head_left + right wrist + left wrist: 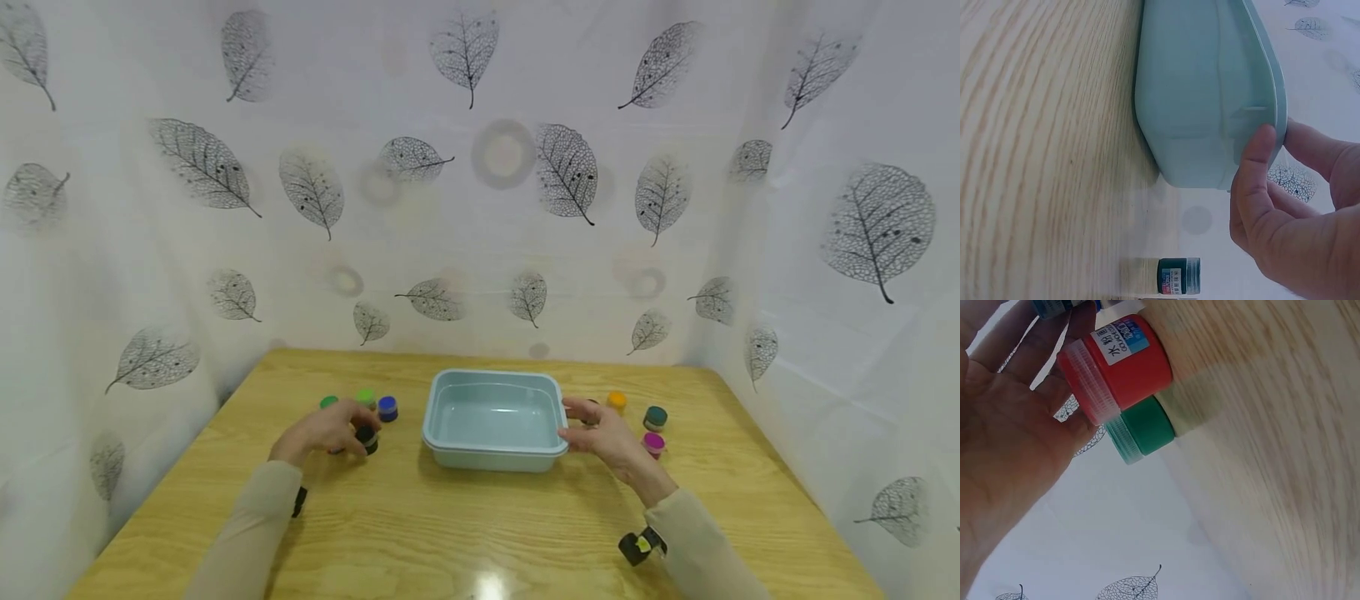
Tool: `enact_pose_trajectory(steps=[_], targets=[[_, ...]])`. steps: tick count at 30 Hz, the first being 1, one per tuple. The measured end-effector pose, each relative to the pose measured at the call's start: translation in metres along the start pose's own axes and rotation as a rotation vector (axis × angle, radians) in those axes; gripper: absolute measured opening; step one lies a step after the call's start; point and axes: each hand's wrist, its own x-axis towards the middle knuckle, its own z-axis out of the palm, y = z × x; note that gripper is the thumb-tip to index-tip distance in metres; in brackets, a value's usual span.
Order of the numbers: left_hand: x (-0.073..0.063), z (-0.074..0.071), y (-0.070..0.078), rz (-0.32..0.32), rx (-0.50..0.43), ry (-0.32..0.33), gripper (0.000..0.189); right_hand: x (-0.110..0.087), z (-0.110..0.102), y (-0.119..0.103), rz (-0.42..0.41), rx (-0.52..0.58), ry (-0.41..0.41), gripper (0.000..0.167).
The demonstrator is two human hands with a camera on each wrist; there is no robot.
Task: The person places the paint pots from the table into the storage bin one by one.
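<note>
In the head view my left hand [330, 431] holds a black paint jar [367, 439] between thumb and fingers on the left side of the table. Close to the palm, the left wrist view has a red gouache jar [1125, 365] with a green jar [1147, 428] behind it. My right hand [611, 442] pinches the right rim of a pale blue-green plastic tub [487, 461]. From the right wrist view, the thumb and fingers sit on either side of the tub's rim [1279, 94]. The inside of the tub shows no jars.
Left of the tub stand green [329, 402], light green [366, 397] and blue [387, 408] jars. To its right are orange [617, 402], dark teal [656, 418] and magenta [654, 444] jars. A leaf-patterned curtain [465, 225] borders the wooden table [420, 533].
</note>
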Motion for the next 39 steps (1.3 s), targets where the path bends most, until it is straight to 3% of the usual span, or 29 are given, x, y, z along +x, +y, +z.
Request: enact_pose_trajectory(steps=[8,14,18,32,34,39], targets=[[0.001,0.001,-0.003,0.015,-0.006,0.0,0.045,-0.002,-0.001,0.001,0.01,0.011,-0.011,0.066],[-0.001,-0.003,0.002,-0.004,-0.041,0.046,0.043,-0.004,0.0,0.0,0.013,0.014,-0.013,0.067],[0.0,-0.005,0.005,0.048,-0.055,0.083,0.04,-0.004,0.0,0.0,0.011,0.011,-0.013,0.067],[0.009,-0.001,0.01,0.082,-0.225,0.175,0.043,-0.003,-0.001,0.001,0.011,0.009,-0.013,0.066],[0.011,0.002,0.011,0.071,-0.254,0.196,0.043,-0.003,0.0,0.001,0.013,0.011,-0.009,0.066],[0.015,0.008,0.018,-0.025,-0.367,0.256,0.05,-0.002,0.001,0.0,0.013,0.016,-0.003,0.066]])
